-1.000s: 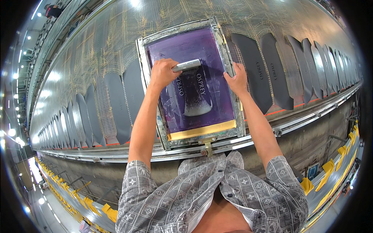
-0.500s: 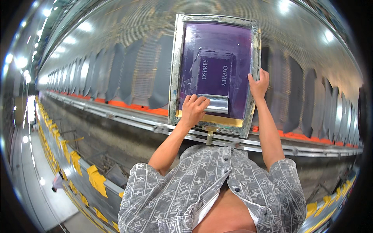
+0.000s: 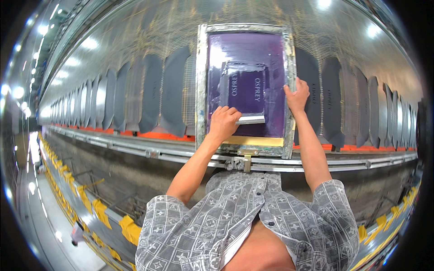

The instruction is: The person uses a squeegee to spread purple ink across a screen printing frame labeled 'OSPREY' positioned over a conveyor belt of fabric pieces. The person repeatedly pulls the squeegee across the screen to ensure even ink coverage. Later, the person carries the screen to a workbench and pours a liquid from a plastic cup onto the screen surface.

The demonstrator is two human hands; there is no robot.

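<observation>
Metal squeegee (image 3: 251,119) was gripped at left end by left hand (image 3: 224,122), over lower purple screen (image 3: 246,49); right rail of screen-printing frame (image 3: 288,49) was clasped by right hand (image 3: 297,95). Squeegee was judged stiff, fairly light (ink-slippery, probably), best grasped along bar.

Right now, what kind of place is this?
Probably a screen-printing workshop: you can see a framed purple screen, a silvery squeegee-like tool on it, and rows of dark grey pieces along a very long table.
</observation>
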